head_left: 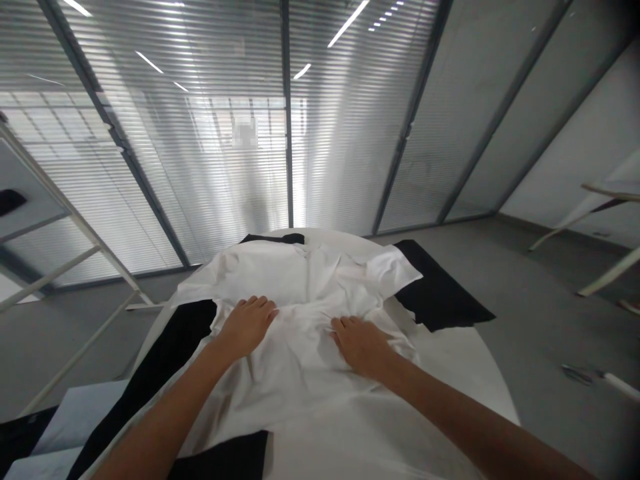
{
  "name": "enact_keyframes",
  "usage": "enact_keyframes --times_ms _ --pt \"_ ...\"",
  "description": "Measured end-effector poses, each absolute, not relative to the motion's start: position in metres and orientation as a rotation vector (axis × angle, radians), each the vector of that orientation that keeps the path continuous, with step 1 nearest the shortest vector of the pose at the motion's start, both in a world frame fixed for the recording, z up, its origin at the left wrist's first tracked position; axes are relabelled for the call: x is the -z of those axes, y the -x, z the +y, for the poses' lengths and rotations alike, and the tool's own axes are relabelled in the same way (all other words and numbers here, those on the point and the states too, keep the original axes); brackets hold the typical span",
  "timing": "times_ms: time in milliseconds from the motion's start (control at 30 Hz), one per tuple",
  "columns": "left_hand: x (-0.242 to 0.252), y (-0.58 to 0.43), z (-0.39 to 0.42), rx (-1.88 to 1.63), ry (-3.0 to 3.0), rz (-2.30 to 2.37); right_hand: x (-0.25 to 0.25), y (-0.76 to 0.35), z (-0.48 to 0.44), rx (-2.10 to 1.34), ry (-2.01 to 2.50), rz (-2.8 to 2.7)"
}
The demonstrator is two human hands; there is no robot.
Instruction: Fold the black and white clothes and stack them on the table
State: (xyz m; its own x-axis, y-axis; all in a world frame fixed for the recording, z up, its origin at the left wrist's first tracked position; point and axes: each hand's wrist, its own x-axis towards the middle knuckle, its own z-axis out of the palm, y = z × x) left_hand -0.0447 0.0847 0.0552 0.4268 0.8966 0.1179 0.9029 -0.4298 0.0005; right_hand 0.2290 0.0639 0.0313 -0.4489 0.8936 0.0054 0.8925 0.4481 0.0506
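A white shirt (300,280) lies spread over a round white table (465,360). My left hand (247,325) rests palm down on the shirt's middle, fingers stretched out and together. Just to its right, my right hand (361,343) also lies flat on the cloth, fingers pointing left toward a bunched fold between the two hands. Neither hand grips anything. A sleeve (387,270) of the shirt sticks out to the right.
Black cloth (435,287) lies under the shirt, showing at the right, the left (170,347) and the near edge. A white metal frame (75,253) stands at the left. Glass walls with blinds lie behind. A table leg (607,273) is at the far right.
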Motion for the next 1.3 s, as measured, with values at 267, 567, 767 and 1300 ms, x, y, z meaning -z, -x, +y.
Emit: enact_keyframes --times_ms 267,567,767,1300 --pt "-0.064 0.053 0.073 0.215 2.763 -1.403 -0.092 -0.257 0.068 0.806 -1.227 2.337" --pt "-0.062 0.061 0.069 0.291 2.944 -1.525 -0.065 -0.248 0.117 0.329 -1.659 2.86" --pt "-0.077 0.058 0.055 0.34 2.999 -1.635 -0.024 -0.254 0.105 0.137 -1.476 2.846" --pt "-0.065 0.073 0.181 0.53 2.364 -1.826 -0.069 -0.205 0.186 0.282 -1.73 2.654"
